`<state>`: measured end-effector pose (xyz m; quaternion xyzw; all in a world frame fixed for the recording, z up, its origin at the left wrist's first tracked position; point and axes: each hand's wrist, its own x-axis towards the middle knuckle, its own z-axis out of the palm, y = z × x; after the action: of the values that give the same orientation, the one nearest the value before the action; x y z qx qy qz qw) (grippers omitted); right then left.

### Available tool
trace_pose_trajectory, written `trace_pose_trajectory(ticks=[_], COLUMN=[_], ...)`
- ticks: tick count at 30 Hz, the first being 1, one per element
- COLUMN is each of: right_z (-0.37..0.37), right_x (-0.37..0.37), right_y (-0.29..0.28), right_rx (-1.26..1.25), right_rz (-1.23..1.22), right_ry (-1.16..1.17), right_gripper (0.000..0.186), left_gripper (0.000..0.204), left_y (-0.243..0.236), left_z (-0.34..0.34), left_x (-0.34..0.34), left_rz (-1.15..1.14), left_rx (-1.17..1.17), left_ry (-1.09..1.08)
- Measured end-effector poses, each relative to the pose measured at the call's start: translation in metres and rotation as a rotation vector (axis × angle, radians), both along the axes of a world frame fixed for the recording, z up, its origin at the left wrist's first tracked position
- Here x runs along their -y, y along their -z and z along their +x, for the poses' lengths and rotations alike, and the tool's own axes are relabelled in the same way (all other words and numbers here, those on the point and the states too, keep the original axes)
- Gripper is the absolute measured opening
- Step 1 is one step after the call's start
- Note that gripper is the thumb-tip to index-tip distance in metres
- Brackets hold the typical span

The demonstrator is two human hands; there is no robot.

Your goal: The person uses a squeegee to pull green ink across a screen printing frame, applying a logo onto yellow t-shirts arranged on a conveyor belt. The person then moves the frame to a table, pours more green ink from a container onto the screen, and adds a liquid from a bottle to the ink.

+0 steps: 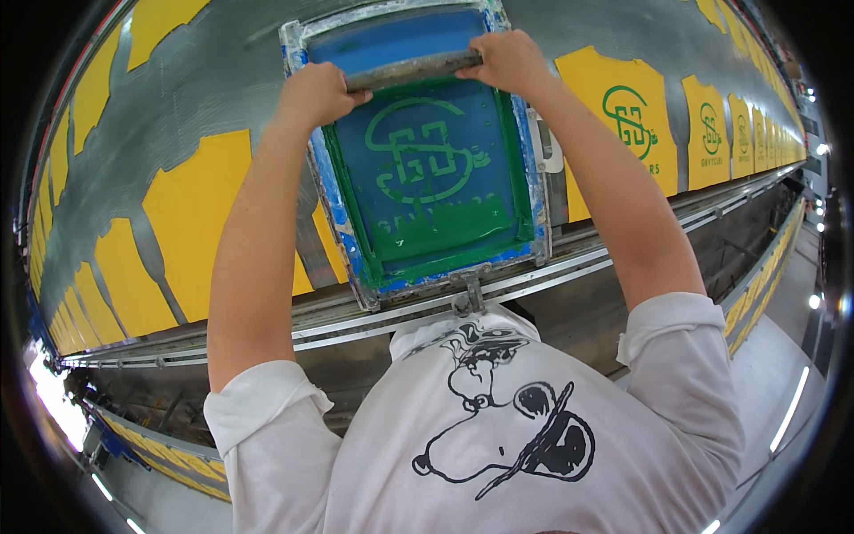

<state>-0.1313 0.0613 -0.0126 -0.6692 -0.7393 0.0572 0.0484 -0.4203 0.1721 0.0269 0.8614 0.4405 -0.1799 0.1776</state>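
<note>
A squeegee (414,69) with a long bar handle lies across the upper part of a screen-printing frame (539,209). My left hand (316,94) is closed round its left end, and my right hand (513,62) grips the right end. Both arms reach forward over the frame. Green ink (445,230) covers the lower mesh and runs along the sides, around a round logo stencil (427,151). Beyond the squeegee, the mesh shows blue. The frame's border is blue and white, stained with ink. A yellow fabric piece (327,238) peeks out at its left edge.
Yellow shirt-shaped pieces lie in rows on a long grey table (236,76). Those on the right, such as one printed piece (583,107), carry green logos; a left piece (196,205) is plain. A metal rail (569,283) runs along the near edge, with a clamp (470,292) below the frame.
</note>
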Motion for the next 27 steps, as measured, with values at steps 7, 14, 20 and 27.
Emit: trace_pose_trajectory(ticks=[7, 14, 20, 27], right_z=[-0.003, -0.016, -0.040, -0.070], right_x=[-0.012, 0.045, 0.144, 0.262], right_y=[0.003, 0.002, -0.004, -0.018], right_rx=[0.003, -0.051, -0.074, -0.192], right_rz=[-0.045, -0.048, 0.056, -0.008], right_ry=[0.044, 0.035, -0.073, -0.058], right_gripper=[0.049, 0.051, 0.042, 0.037], left_gripper=[0.054, 0.053, 0.048, 0.048], left_y=[0.017, 0.003, -0.016, -0.021], left_z=[-0.004, -0.012, -0.032, -0.066], left_x=[-0.007, 0.046, 0.149, 0.267], left_rz=[0.158, 0.099, -0.031, -0.043], left_rx=[0.059, 0.004, -0.025, 0.032], left_ry=[0.084, 0.028, -0.074, -0.099])
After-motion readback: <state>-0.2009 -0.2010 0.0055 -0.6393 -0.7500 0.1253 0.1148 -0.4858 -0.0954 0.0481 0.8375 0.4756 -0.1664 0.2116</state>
